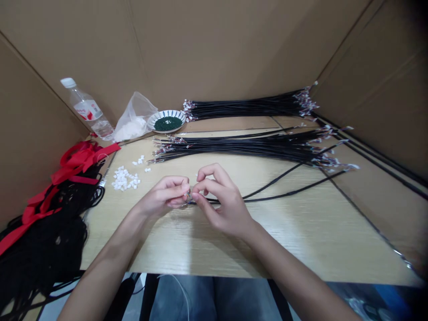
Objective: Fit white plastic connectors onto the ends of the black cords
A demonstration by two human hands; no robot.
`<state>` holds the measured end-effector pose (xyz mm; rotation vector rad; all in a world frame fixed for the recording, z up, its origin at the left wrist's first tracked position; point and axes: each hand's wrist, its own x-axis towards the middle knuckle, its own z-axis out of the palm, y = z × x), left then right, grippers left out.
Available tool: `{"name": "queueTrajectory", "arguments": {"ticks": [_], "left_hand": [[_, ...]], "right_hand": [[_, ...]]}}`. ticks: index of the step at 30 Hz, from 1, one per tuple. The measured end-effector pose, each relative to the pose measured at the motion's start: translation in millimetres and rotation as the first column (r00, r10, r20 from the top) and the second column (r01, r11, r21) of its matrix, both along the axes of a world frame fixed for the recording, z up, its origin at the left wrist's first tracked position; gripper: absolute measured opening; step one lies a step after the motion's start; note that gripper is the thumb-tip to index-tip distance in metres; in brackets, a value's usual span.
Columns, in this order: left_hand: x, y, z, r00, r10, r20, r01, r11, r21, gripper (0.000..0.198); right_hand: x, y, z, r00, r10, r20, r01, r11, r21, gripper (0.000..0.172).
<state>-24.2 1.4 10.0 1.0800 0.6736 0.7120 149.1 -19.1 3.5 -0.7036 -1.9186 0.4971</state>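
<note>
My left hand (170,192) is pinched closed on the thin wire ends of a black cable. My right hand (224,198) meets it from the right, its thumb and fingertip closed at the same fine wires, the other fingers curled above. What exactly sits between the fingertips is too small to make out. Two black cables (284,196) run from under my right hand toward the right, with white plugs at their far ends. Small white connector housings (124,179) lie in a loose heap left of my hands.
Behind my hands lie a bundle of black cables (240,149) and another bundle (244,108) by the cardboard wall (227,49). At the back left stand a patterned dish (154,128), a plastic bag (133,122) and a bottle (87,109). Black cords (50,249) with red ribbon (78,160) cover the left side.
</note>
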Motion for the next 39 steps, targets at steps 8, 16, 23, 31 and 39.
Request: {"name": "queueTrajectory", "arguments": {"ticks": [8, 16, 23, 31, 39], "left_hand": [[1.8, 0.2, 2.8, 0.998, 0.013, -0.068, -0.012, 1.0, 0.002, 0.037], [0.9, 1.4, 1.9, 0.994, 0.011, -0.106, -0.009, 1.0, 0.016, 0.036], [1.9, 1.7, 0.7, 0.994, 0.039, -0.099, -0.039, 0.999, 0.007, 0.036], [0.3, 3.3, 1.6, 0.987, 0.147, -0.07, -0.146, 0.989, 0.011, 0.034], [-2.4, 11.1, -3.6, 0.97, 0.233, -0.072, -0.233, 0.972, 0.004, 0.04]], "right_hand": [[-1.0, 1.5, -2.5, 1.0, -0.009, 0.02, 0.01, 0.999, -0.05, 0.009], [-3.0, 3.4, -6.2, 1.0, 0.003, 0.023, -0.002, 0.999, -0.051, 0.009], [-4.6, 4.3, -7.0, 1.0, 0.006, -0.013, -0.007, 0.996, -0.084, 0.009], [-0.1, 10.7, -7.0, 0.999, 0.046, 0.009, -0.042, 0.961, -0.274, 0.012], [1.6, 15.8, -9.5, 0.995, 0.09, 0.031, -0.063, 0.871, -0.488, 0.015]]}}
